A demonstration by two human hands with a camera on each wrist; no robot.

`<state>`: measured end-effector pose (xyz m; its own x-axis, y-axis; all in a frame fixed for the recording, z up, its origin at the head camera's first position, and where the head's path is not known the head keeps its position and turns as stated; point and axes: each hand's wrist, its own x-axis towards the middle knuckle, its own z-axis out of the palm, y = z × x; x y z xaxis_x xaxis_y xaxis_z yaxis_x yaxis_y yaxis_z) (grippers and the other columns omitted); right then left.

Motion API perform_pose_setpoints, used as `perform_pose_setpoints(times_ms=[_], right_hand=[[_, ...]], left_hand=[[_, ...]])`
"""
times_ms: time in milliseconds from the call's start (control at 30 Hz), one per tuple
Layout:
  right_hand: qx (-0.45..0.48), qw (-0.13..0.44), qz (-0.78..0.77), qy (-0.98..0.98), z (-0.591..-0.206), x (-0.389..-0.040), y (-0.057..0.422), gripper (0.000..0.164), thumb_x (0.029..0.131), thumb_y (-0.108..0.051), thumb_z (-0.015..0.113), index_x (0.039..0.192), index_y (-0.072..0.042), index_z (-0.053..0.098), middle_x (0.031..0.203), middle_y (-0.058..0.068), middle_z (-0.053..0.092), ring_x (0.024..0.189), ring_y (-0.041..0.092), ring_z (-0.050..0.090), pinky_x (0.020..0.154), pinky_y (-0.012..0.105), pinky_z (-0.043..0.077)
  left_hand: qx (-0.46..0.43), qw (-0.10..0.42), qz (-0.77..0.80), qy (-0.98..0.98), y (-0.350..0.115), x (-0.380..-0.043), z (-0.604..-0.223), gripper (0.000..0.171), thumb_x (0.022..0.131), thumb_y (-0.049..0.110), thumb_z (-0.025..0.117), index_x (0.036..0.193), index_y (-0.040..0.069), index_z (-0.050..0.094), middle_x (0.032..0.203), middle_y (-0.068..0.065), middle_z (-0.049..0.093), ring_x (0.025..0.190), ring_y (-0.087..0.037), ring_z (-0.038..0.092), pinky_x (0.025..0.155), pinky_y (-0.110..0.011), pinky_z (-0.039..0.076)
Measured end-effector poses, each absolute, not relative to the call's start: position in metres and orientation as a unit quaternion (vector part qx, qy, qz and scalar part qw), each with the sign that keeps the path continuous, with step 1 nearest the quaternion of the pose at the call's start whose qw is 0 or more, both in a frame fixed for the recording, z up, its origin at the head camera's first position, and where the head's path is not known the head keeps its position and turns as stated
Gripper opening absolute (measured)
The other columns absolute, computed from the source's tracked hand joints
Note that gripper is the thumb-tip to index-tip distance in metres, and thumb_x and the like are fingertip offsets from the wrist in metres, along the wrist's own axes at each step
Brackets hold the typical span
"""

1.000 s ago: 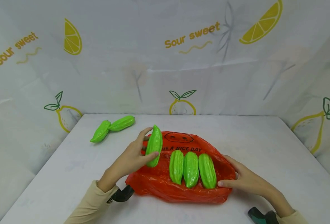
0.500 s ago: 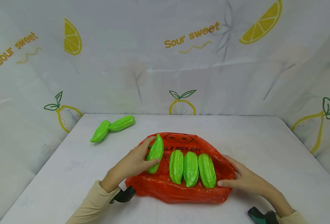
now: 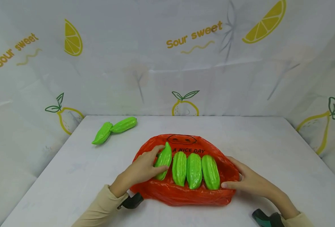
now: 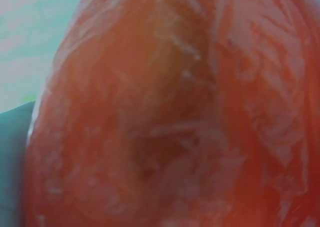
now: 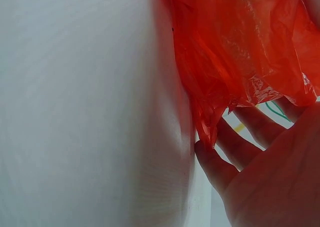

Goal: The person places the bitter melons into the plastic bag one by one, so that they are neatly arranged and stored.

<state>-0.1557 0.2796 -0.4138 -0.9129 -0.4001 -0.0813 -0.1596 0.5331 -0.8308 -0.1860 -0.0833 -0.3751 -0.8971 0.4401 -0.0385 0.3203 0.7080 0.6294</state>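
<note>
A red plastic bag [image 3: 184,196] lies on the table with its mouth spread, its far side printed with a face and lettering. Three shiny green bitter melons [image 3: 194,171] rest side by side in it. At their left, my left hand [image 3: 143,167] holds another bitter melon [image 3: 164,160], tilted, between thumb and fingers inside the bag's mouth. My right hand [image 3: 248,181] holds the bag's right edge, thumb in front and fingers behind. In the right wrist view its fingers [image 5: 240,147] lie against the crumpled red film. Red plastic fills most of the left wrist view, hiding the left hand.
Two more bitter melons [image 3: 123,125] lie touching at the table's back left. The white table [image 3: 56,189] meets a pale curtain [image 3: 113,63] printed with lemons behind it. Black devices [image 3: 131,201] are worn at both wrists.
My left hand has lowered and moved right with its bitter melon, bringing it into the bag beside the other three. The right hand keeps its hold, nearly still.
</note>
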Motion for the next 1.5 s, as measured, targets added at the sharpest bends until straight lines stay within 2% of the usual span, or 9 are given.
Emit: perform_pose_setpoints(times_ms=[267, 400, 600, 833, 967, 1133, 1200, 1367, 1500], right_hand=[[-0.163, 0.130, -0.452, 0.867, -0.414, -0.155, 0.280, 0.077, 0.085, -0.027, 0.076, 0.148, -0.009, 0.036, 0.142, 0.018, 0.051, 0.125, 0.038, 0.050, 0.088, 0.060, 0.053], [-0.161, 0.130, -0.452, 0.867, -0.414, -0.155, 0.281, 0.078, 0.085, -0.028, 0.076, 0.148, -0.008, 0.036, 0.142, 0.018, 0.050, 0.125, 0.038, 0.050, 0.088, 0.059, 0.054], [-0.155, 0.136, -0.458, 0.865, -0.415, -0.155, 0.281, 0.079, 0.084, -0.027, 0.076, 0.149, -0.007, 0.035, 0.143, 0.021, 0.049, 0.126, 0.042, 0.049, 0.087, 0.058, 0.055], [-0.163, 0.130, -0.457, 0.865, -0.415, -0.155, 0.281, 0.078, 0.085, -0.026, 0.076, 0.149, -0.008, 0.035, 0.142, 0.018, 0.051, 0.124, 0.039, 0.050, 0.088, 0.059, 0.054], [-0.166, 0.127, -0.454, 0.866, -0.414, -0.155, 0.281, 0.077, 0.085, -0.026, 0.076, 0.149, -0.009, 0.036, 0.143, 0.017, 0.051, 0.124, 0.031, 0.051, 0.089, 0.060, 0.053], [-0.172, 0.118, -0.448, 0.869, -0.414, -0.153, 0.281, 0.077, 0.085, -0.026, 0.076, 0.149, -0.010, 0.037, 0.143, 0.017, 0.051, 0.119, 0.001, 0.049, 0.091, 0.064, 0.050], [-0.174, 0.116, -0.448, 0.869, -0.414, -0.153, 0.282, 0.076, 0.085, -0.026, 0.076, 0.149, -0.010, 0.037, 0.143, 0.016, 0.051, 0.117, -0.006, 0.047, 0.092, 0.065, 0.049], [-0.175, 0.120, -0.452, 0.867, -0.415, -0.153, 0.282, 0.076, 0.085, -0.026, 0.076, 0.149, -0.011, 0.037, 0.143, 0.016, 0.051, 0.116, -0.006, 0.047, 0.091, 0.066, 0.048], [-0.174, 0.121, -0.453, 0.866, -0.415, -0.154, 0.282, 0.077, 0.085, -0.025, 0.076, 0.149, -0.011, 0.036, 0.143, 0.017, 0.051, 0.116, -0.006, 0.047, 0.091, 0.065, 0.049]], left_hand=[[0.211, 0.109, 0.320, 0.917, -0.081, -0.187, -0.382, 0.059, 0.091, 0.032, 0.072, 0.139, 0.009, 0.048, 0.113, -0.008, 0.067, 0.099, -0.016, 0.061, 0.085, -0.039, 0.053], [0.211, 0.118, 0.312, 0.919, -0.081, -0.187, -0.382, 0.058, 0.092, 0.034, 0.070, 0.140, 0.007, 0.050, 0.124, -0.011, 0.065, 0.108, -0.020, 0.062, 0.093, -0.043, 0.053], [0.212, 0.120, 0.300, 0.922, -0.081, -0.186, -0.380, 0.054, 0.095, 0.030, 0.064, 0.141, 0.004, 0.052, 0.141, -0.011, 0.057, 0.127, -0.025, 0.055, 0.105, -0.047, 0.047], [0.221, 0.137, 0.296, 0.919, -0.083, -0.182, -0.376, 0.054, 0.093, 0.025, 0.064, 0.140, 0.002, 0.049, 0.144, -0.012, 0.052, 0.130, -0.025, 0.050, 0.109, -0.049, 0.043], [0.224, 0.132, 0.296, 0.919, -0.084, -0.182, -0.375, 0.053, 0.093, 0.026, 0.066, 0.138, 0.004, 0.050, 0.141, -0.010, 0.054, 0.127, -0.024, 0.052, 0.107, -0.048, 0.044], [0.226, 0.124, 0.313, 0.914, -0.086, -0.183, -0.371, 0.051, 0.093, 0.025, 0.068, 0.139, 0.008, 0.051, 0.134, -0.009, 0.061, 0.116, -0.024, 0.060, 0.097, -0.045, 0.050], [0.227, 0.121, 0.323, 0.911, -0.087, -0.183, -0.369, 0.052, 0.093, 0.024, 0.069, 0.139, 0.008, 0.051, 0.130, -0.009, 0.063, 0.109, -0.022, 0.063, 0.091, -0.043, 0.052], [0.229, 0.110, 0.343, 0.904, -0.088, -0.184, -0.366, 0.049, 0.093, 0.022, 0.070, 0.137, 0.008, 0.053, 0.124, -0.011, 0.065, 0.090, -0.016, 0.066, 0.078, -0.035, 0.054], [0.229, 0.092, 0.360, 0.900, -0.089, -0.183, -0.363, 0.045, 0.093, 0.019, 0.070, 0.134, 0.009, 0.055, 0.121, -0.010, 0.066, 0.086, -0.013, 0.067, 0.073, -0.028, 0.055]])
